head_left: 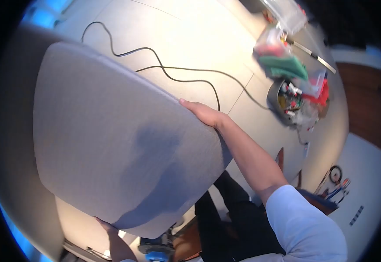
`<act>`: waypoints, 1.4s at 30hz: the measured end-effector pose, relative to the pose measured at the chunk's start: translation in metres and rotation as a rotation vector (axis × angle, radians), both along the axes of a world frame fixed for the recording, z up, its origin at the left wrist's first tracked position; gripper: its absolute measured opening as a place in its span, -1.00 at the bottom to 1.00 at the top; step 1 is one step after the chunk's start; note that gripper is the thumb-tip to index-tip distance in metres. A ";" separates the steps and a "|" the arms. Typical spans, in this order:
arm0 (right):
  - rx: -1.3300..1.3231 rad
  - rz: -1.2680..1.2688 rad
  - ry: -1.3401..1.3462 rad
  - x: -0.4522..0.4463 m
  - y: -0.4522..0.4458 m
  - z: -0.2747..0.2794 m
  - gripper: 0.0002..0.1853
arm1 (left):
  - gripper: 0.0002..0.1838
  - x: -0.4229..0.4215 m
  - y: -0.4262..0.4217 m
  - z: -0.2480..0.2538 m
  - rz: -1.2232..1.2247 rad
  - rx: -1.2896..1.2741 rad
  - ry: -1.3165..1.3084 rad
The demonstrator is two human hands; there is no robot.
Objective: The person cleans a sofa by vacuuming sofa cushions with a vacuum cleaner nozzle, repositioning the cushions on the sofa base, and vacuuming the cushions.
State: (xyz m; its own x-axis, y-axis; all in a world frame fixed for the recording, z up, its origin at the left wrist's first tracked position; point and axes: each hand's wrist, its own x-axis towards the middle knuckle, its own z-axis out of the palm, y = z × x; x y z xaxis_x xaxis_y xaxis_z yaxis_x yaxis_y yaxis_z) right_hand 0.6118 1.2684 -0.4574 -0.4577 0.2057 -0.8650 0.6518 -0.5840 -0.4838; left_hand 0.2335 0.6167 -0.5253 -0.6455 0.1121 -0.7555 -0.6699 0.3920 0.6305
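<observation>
A large light-grey padded cushion (90,126) with rounded corners fills the left and middle of the view, tilted above the floor. My right hand (202,114) grips its upper right edge, thumb on the edge and the other fingers hidden beneath it. At the lower left edge is my left hand (106,226), partly hidden by the cushion, its fingers against the underside. A shadow of a head and arm falls across the cushion's face.
Thin black cables (186,69) curve over the pale tiled floor (199,39). A grey bin (278,98) full of small items stands at the right, beside plastic bags (282,65). A blue and black device (155,251) lies at the bottom. A grey padded surface runs along the left.
</observation>
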 end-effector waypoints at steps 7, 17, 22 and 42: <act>0.350 0.079 0.197 0.025 -0.016 -0.013 0.14 | 0.09 0.022 0.066 0.031 0.005 -0.195 -0.099; 0.370 0.226 0.130 0.022 -0.013 0.069 0.19 | -0.08 0.033 0.054 0.106 0.162 -0.082 0.155; 0.369 0.161 0.012 0.003 -0.004 -0.007 0.22 | -0.06 0.020 0.073 0.046 0.072 -0.040 -0.081; 0.332 0.079 -0.042 -0.006 -0.001 -0.023 0.05 | 0.05 0.019 0.079 0.021 0.084 -0.712 0.050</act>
